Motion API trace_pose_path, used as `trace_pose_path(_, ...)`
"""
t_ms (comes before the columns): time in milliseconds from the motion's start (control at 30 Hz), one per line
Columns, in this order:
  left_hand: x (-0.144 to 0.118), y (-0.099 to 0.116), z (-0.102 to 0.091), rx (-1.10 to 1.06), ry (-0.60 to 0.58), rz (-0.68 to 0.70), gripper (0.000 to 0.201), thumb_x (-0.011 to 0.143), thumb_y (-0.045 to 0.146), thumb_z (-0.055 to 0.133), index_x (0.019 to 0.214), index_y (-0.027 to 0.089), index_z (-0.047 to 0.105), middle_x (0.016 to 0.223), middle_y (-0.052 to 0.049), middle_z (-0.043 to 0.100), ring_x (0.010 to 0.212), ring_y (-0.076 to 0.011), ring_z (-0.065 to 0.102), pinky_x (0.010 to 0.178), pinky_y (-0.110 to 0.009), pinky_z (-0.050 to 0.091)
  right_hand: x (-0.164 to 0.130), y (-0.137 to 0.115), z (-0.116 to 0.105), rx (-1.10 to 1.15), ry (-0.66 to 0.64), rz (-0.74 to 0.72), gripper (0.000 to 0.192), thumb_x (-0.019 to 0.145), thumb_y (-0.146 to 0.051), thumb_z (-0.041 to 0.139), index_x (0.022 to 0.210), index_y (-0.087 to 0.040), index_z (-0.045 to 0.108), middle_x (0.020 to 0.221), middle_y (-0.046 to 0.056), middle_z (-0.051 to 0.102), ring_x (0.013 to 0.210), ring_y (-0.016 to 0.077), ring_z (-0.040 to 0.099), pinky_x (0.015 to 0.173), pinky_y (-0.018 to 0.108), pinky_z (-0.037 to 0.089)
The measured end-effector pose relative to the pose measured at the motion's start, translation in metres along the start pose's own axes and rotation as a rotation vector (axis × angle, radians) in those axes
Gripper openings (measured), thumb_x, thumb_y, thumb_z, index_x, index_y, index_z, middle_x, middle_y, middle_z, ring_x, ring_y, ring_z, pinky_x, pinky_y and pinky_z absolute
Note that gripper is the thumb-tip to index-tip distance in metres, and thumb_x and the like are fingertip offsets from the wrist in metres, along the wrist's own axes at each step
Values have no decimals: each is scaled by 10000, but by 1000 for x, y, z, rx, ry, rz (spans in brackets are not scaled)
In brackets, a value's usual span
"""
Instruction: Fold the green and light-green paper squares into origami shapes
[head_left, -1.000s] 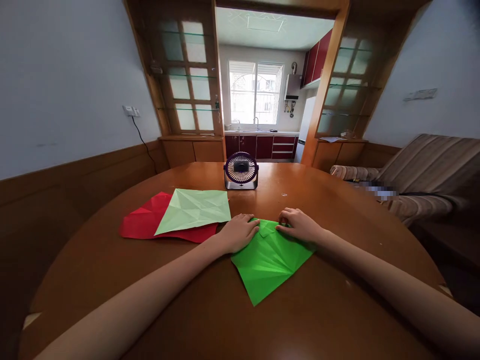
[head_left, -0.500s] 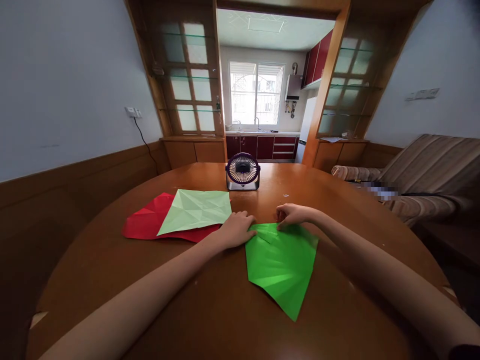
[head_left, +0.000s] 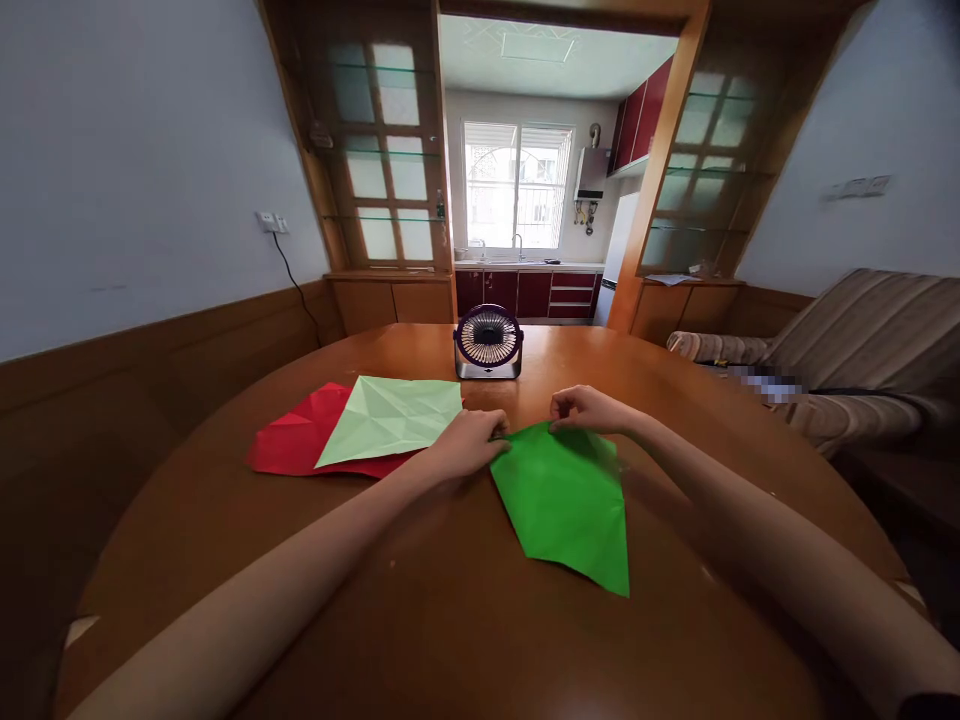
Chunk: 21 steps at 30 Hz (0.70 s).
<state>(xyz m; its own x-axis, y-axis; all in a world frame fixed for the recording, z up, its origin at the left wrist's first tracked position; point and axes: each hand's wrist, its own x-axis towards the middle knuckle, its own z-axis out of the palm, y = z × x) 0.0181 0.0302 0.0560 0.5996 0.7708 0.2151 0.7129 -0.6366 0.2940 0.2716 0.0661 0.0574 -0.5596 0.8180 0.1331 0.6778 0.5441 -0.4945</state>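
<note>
A bright green sheet of paper (head_left: 570, 500), creased and with a pointed corner toward me, lies tilted on the wooden table. My left hand (head_left: 472, 440) pinches its upper left corner between thumb and fingers. Along the top edge, my right hand (head_left: 585, 410) grips the paper with curled fingers, lifting that edge a little. Beside my left hand, a pale green creased sheet (head_left: 397, 415) rests over red paper (head_left: 296, 435). My left forearm hides part of the red paper.
A small dark purple desk fan (head_left: 489, 340) stands at the far side of the round table (head_left: 360, 620). A striped armchair (head_left: 840, 350) is to the right. On the left wall, a black cord hangs from a socket (head_left: 271, 222).
Both hands have raised the green paper's top edge. The sheet has turned, its lower point swinging to the right. The pale green and red papers stay in place.
</note>
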Motion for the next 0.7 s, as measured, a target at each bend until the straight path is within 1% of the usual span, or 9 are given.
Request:
trace_pose_path(100,-1,0,-7,-48,108,-12,209,826,186,582,1034,186,561,830,-16,655,783,-197,609,639,-267,400,0,-4,3,-126,211,-52,126,792,-276,632,834,-159,615,876,56,625,814,184,590,757,311,469)
trace_pose_path(167,-2,-1,-9,-27,172,-50,283,820,179,578,1098,184,525,805,-15,646,770,-207,604,632,-275,397,1,-11,9,-216,358,-93,167,821,-239,609,971,-166,617,1051,105,602,970,231,588,867,375,466)
trace_pose_path(233,-5,-2,-7,-2,210,-103,261,827,179,560,1086,189,524,796,-17,645,760,-212,606,629,-281,397,0,-22,17,-267,447,-131,247,860,-238,570,1097,-171,587,1181,139,560,1090,268,556,935,425,451)
trace_pose_path(267,-6,-3,-5,7,220,-122,225,835,179,544,1059,195,535,797,-17,648,756,-211,610,635,-284,399,0,-29,23,-278,457,-148,270,887,-248,538,1146,-178,570,1224,145,546,1122,276,546,951,444,448)
trace_pose_path(333,-10,-6,-1,29,220,-144,151,853,177,509,991,201,565,795,-15,659,746,-204,619,662,-293,405,-1,-41,35,-307,428,-178,315,921,-272,492,1223,-197,541,1271,146,543,1155,284,538,991,484,430)
trace_pose_path(400,-16,-8,5,69,197,-150,124,864,172,486,928,196,590,796,-18,674,748,-201,629,717,-313,409,-1,-50,51,-333,347,-215,374,938,-295,464,1293,-187,510,1314,152,543,1211,292,514,1035,500,404)
trace_pose_path(433,-19,-9,8,96,183,-147,124,869,176,483,906,192,601,807,-22,684,762,-204,634,750,-327,407,-2,-52,59,-342,305,-224,403,940,-304,457,1321,-175,496,1364,159,517,1247,298,495,1050,502,396)
trace_pose_path(567,-31,-14,19,197,139,-85,145,885,230,496,874,189,635,856,-42,707,839,-229,633,816,-367,382,-2,-50,87,-351,148,-201,472,966,-329,399,1402,-152,443,1469,150,434,1334,288,439,1118,493,338)
trace_pose_path(700,-39,-18,23,287,129,3,162,888,253,508,877,178,652,823,-60,692,843,-244,604,805,-386,372,-3,-42,96,-319,71,-163,515,994,-389,330,1444,-148,400,1502,145,378,1390,283,364,1141,517,298)
